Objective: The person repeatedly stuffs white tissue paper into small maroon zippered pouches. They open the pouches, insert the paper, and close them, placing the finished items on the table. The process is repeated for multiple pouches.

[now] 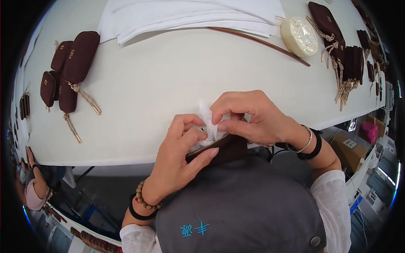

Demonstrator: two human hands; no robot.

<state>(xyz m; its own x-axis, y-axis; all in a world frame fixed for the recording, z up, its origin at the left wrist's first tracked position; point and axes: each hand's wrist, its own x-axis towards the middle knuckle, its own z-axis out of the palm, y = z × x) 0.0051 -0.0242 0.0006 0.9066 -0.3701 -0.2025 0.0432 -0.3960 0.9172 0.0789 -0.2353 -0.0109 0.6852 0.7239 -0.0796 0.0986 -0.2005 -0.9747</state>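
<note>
At the table's near edge I hold a dark maroon zippered pouch (230, 151) in front of my apron, its brass-coloured zipper unfastened. My left hand (177, 154) is closed on the pouch's left side, thumb along the zipper and fingers curled over the mouth. Crumpled white tissue paper (206, 120) sticks up out of the pouch. My right hand (251, 118) pinches that tissue between thumb and fingers above the zipper's right end. How much tissue sits inside the pouch is hidden.
Finished-looking maroon pouches (82, 57) with cord pulls lie at the left. More pouches (325, 21) are at the far right, beside a round cream-coloured wrapped roll (299, 36). White paper sheets (190, 19) and a thin brown stick (261, 42) lie at the back. Another person's arm (38, 181) shows far left.
</note>
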